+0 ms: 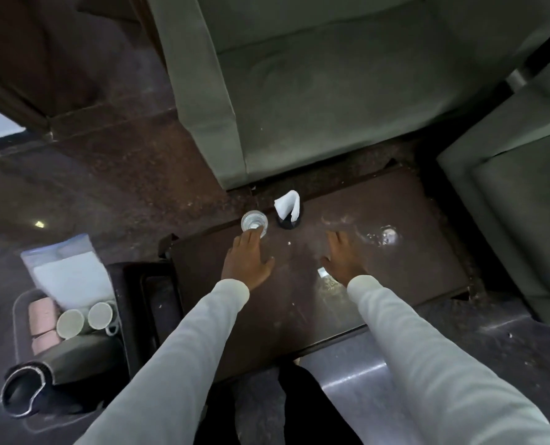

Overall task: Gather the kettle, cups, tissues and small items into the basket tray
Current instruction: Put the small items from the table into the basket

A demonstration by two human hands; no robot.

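Observation:
A clear drinking glass (pixel 253 221) stands at the far left corner of the dark coffee table (pixel 411 220). My left hand (pixel 247 258) lies flat over the table, fingertips touching the glass's near side, holding nothing. My right hand (pixel 344 258) hovers palm-down at mid-table with fingers apart. A black holder with a white tissue (pixel 287 208) stands just right of the glass. On the floor at left, the basket tray (pixel 18 319) holds two white cups (pixel 85 317), a tissue packet (pixel 66 271), pink items (pixel 42 322) and a dark kettle (pixel 58 367) lying on its side.
A grey armchair (pixel 315 91) stands beyond the table, and another grey seat (pixel 508 200) is at the right. A dark low stand (pixel 148 300) sits between the tray and the table. A small shiny scrap (pixel 322 272) lies by my right wrist.

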